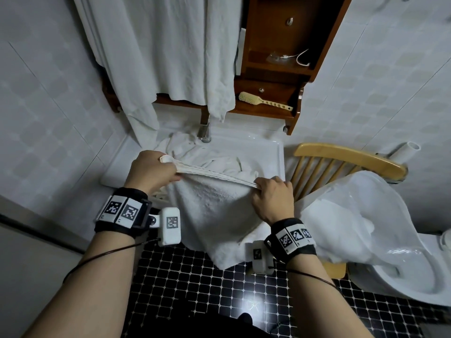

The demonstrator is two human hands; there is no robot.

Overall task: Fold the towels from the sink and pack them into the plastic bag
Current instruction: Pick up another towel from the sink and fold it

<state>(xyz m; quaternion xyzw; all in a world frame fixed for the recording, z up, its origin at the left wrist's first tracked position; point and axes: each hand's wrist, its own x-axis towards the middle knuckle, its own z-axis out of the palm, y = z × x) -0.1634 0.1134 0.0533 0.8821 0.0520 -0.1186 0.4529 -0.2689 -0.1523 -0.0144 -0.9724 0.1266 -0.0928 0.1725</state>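
Left hand point(151, 170) and right hand point(273, 198) each pinch a top corner of a white towel point(219, 211); the hem is taut between them and the rest hangs in front of the sink point(268, 147). More towels point(185, 147) lie bunched in the basin under the tap point(204, 132). The plastic bag point(361, 215) is off to the right against the wooden chair point(341, 154), with white cloth showing inside.
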